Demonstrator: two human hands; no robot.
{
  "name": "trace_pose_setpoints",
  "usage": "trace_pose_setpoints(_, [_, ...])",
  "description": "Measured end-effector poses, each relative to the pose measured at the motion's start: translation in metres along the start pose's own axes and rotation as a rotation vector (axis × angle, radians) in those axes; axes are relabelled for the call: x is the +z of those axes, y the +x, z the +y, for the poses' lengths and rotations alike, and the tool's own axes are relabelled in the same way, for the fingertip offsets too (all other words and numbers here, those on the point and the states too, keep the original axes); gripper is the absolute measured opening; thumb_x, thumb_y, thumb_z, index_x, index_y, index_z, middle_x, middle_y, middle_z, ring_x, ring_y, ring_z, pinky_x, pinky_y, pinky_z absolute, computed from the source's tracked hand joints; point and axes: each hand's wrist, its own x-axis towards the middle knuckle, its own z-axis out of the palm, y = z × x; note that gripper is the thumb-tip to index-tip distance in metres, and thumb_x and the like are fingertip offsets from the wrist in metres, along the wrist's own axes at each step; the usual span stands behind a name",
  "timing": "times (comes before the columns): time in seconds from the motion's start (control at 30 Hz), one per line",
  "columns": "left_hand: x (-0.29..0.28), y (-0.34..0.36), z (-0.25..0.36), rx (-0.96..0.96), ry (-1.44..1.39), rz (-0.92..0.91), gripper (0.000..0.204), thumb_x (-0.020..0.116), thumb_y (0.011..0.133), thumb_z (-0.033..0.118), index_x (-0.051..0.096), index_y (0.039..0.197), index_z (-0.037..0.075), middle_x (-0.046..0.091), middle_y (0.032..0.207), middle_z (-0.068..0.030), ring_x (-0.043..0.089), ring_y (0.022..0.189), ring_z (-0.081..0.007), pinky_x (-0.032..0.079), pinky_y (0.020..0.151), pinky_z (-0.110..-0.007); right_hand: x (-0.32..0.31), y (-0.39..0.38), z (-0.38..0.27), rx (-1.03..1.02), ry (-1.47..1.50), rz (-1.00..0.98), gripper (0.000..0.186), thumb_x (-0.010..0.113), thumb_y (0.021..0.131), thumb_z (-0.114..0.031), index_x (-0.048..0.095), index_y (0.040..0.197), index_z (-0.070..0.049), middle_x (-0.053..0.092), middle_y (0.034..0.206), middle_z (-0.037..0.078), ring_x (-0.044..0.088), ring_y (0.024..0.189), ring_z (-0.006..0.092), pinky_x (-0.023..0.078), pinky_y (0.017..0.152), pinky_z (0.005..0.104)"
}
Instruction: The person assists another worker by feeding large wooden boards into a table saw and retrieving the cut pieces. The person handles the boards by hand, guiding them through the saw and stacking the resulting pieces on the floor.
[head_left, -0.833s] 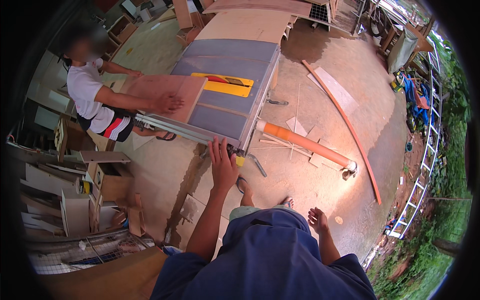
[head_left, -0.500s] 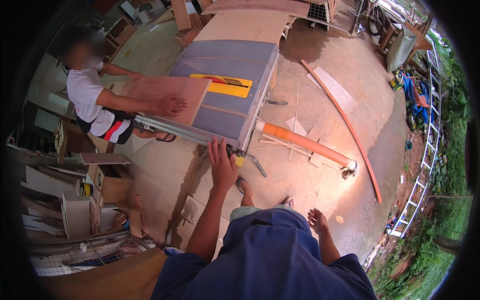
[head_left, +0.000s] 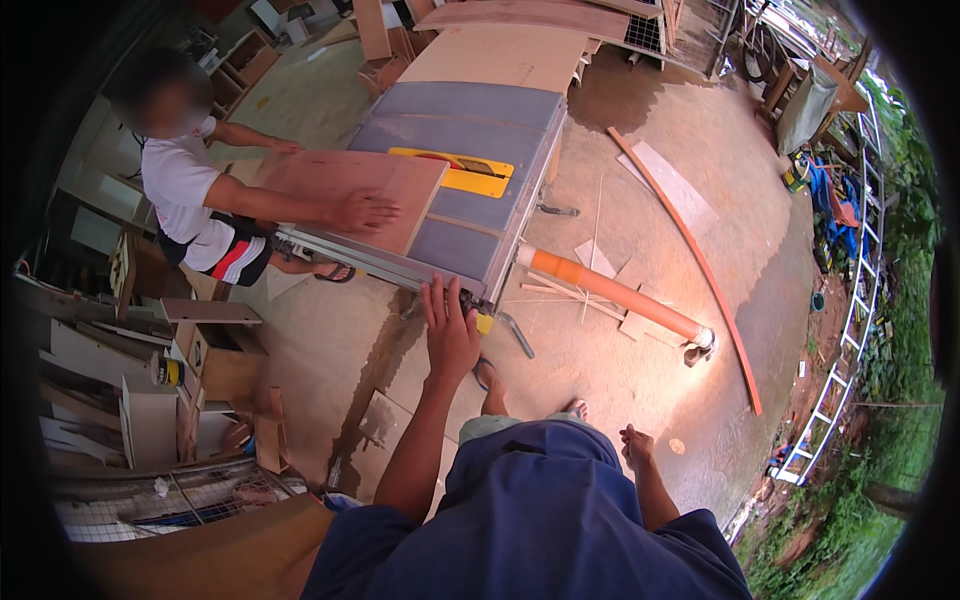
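Observation:
My left hand (head_left: 453, 328) lies with its fingers stretched out on the near end of the fence rail (head_left: 385, 268) of a table saw. The saw has a grey top (head_left: 450, 243) and a yellow blade insert (head_left: 480, 176) with a red part in its slot. A reddish-brown plywood board (head_left: 345, 180) rests on the top, its right part beside the insert. A co-worker (head_left: 180, 190) in a white shirt stands at the left with both hands on that board. Low at my right side hangs my right hand (head_left: 637, 446), its fingers loosely curled, nothing visible in it.
An orange pipe (head_left: 620, 295) runs from the saw to a lamp-lit spot on the floor. Beyond it lie a long curved red-brown strip (head_left: 695, 260) and wood offcuts. Wooden boxes (head_left: 230, 360) and panels crowd the left. A white ladder (head_left: 835, 375) lies along the right edge.
The plywood board has slid to the right across the saw top, the co-worker's hands going with it. My right hand's fingers have curled in. My left hand stays on the rail end.

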Motion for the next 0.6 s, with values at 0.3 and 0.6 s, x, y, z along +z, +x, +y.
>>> trace_pose_setpoints(0.3, [0.002, -0.001, -0.003, 0.02, -0.023, 0.0, 0.06, 0.055, 0.097, 0.015, 0.03, 0.149, 0.0, 0.019, 0.157, -0.0294, 0.013, 0.146, -0.0512, 0.021, 0.117, -0.057, 0.017, -0.011, -0.017, 0.054, -0.131, 0.067, 0.06, 0.04, 0.102, -0.056, 0.057, 0.084, -0.001, 0.038, 0.056, 0.001, 0.036, 0.042, 0.0126, 0.028, 0.039, 0.0296])
trace_pose_setpoints(0.6, [0.002, 0.0, -0.003, 0.027, -0.027, -0.001, 0.06, 0.054, 0.097, 0.015, 0.029, 0.149, -0.001, 0.019, 0.157, -0.0297, 0.012, 0.146, -0.0518, 0.021, 0.117, -0.058, 0.017, -0.008, -0.012, 0.079, -0.108, -0.007, 0.03, 0.053, 0.099, -0.032, 0.06, 0.097, -0.002, 0.049, 0.067, 0.002, 0.042, 0.051, 0.0116, 0.033, 0.046, 0.0278])
